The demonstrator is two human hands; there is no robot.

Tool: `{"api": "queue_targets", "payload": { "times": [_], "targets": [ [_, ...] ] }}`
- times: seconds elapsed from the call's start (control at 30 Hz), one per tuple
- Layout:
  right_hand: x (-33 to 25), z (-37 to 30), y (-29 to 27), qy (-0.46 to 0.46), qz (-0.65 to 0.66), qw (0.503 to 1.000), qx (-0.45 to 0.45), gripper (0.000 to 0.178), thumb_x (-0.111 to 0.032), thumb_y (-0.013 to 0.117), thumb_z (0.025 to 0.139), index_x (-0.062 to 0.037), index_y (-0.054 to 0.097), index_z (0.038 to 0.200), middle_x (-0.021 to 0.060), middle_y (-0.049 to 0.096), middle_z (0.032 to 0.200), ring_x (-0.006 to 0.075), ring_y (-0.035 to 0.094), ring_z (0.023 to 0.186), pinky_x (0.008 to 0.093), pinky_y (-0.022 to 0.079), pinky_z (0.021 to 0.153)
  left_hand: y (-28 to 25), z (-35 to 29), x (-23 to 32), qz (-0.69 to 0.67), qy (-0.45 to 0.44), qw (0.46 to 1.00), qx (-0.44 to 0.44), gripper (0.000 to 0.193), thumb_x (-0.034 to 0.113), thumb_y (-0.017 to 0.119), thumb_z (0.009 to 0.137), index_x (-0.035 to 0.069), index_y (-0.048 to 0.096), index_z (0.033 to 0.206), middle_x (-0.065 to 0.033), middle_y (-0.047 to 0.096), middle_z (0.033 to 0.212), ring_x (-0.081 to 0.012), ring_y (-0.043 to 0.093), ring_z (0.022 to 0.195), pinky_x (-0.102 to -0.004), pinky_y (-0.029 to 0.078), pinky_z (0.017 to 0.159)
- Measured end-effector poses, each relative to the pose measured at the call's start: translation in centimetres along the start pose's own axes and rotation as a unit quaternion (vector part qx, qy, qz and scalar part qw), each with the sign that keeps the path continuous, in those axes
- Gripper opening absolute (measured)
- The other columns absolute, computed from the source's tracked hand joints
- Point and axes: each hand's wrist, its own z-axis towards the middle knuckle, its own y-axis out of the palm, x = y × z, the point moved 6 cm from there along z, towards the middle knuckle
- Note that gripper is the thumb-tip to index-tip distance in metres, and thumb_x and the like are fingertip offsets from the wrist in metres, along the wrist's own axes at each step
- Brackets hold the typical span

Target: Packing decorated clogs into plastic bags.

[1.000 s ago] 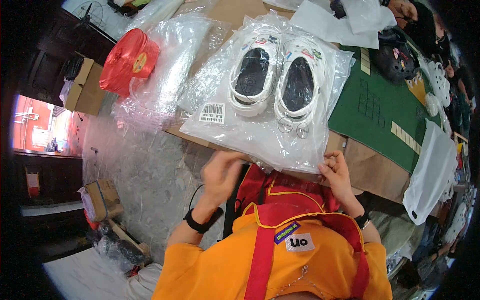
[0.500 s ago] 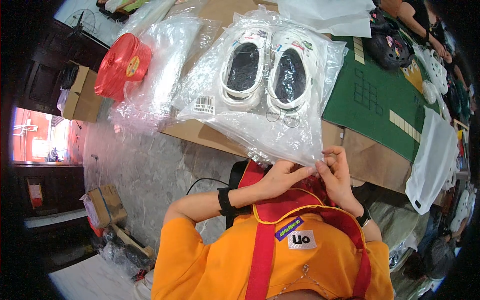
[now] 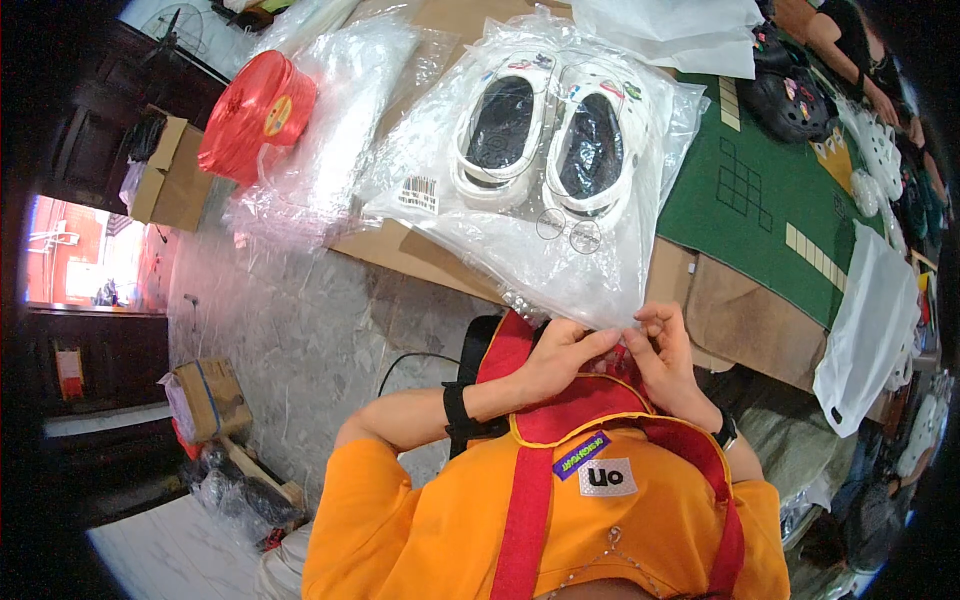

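Note:
A pair of white clogs with dark insoles and small coloured charms, the left clog [image 3: 502, 125] and the right clog [image 3: 592, 148], lies side by side inside a clear plastic bag [image 3: 480, 245] on the table. The bag's near end hangs over the table edge toward me. My left hand [image 3: 562, 357] pinches that end between thumb and fingers. Close beside it, my right hand [image 3: 668, 362] has its thumb and fingers at the same gathered end, the other fingers curled up. Exactly what the fingertips hold is partly hidden.
A red roll of ribbon [image 3: 262, 118] rests on stacked clear bags [image 3: 335, 110] at the left. At the right lie a green mat [image 3: 735, 185], black clogs [image 3: 790, 95] and a white bag [image 3: 865, 340]. Another person's arm [image 3: 850, 65] shows at the far right.
The view has shifted slightly, so the table things sit a little farther right. My hands stay at the bag's near end, with my fingertips slightly closer together.

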Motion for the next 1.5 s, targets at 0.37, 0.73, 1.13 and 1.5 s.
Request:
{"api": "queue_targets", "payload": {
  "times": [0.37,0.73,1.13,1.5],
  "targets": [
    [0.1,-0.4,-0.5,0.040,0.070,0.996,0.034,0.020,-0.003,0.052,0.087,-0.0067,0.037,0.100,0.0012,0.047,0.083,0.0065,0.048,0.069,0.0204,0.041,0.060,-5.4,-1.8,2.6,-0.083,0.058,0.976,0.195,0.022,0.021,0.054,0.089,0.001,0.057,0.080,-0.0044,0.057,0.067,-0.0096,0.052,0.056,-0.0214,0.042,0.052],
    [1.2,-0.6,-1.6,0.037,0.059,0.997,0.031,0.021,-0.002,0.053,0.086,-0.0072,0.037,0.098,0.0009,0.044,0.082,0.0063,0.047,0.069,0.0201,0.042,0.060,-13.0,-4.1,7.2,-0.083,0.211,0.912,0.341,0.017,0.018,0.056,0.087,0.004,0.056,0.078,-0.0017,0.053,0.063,-0.0098,0.049,0.049,-0.0230,0.039,0.047],
    [0.9,-0.1,-1.6,0.103,0.082,0.991,0.025,0.027,-0.005,0.053,0.086,-0.0064,0.037,0.108,0.0010,0.049,0.081,0.0061,0.048,0.072,0.0199,0.040,0.064,-12.4,-3.2,5.7,-0.128,0.144,0.942,0.274,0.025,0.028,0.051,0.090,0.004,0.050,0.090,-0.0048,0.054,0.072,-0.0125,0.052,0.058,-0.0239,0.042,0.050],
    [1.3,-0.2,-2.1,0.052,0.052,0.996,0.055,0.028,0.001,0.057,0.082,-0.0060,0.040,0.103,-0.0003,0.048,0.086,0.0052,0.044,0.074,0.0180,0.037,0.067,-8.6,-2.7,4.8,-0.007,0.104,0.967,0.234,0.025,0.022,0.052,0.089,0.000,0.057,0.080,-0.0027,0.056,0.066,-0.0084,0.050,0.056,-0.0219,0.041,0.053]
  ]
}}
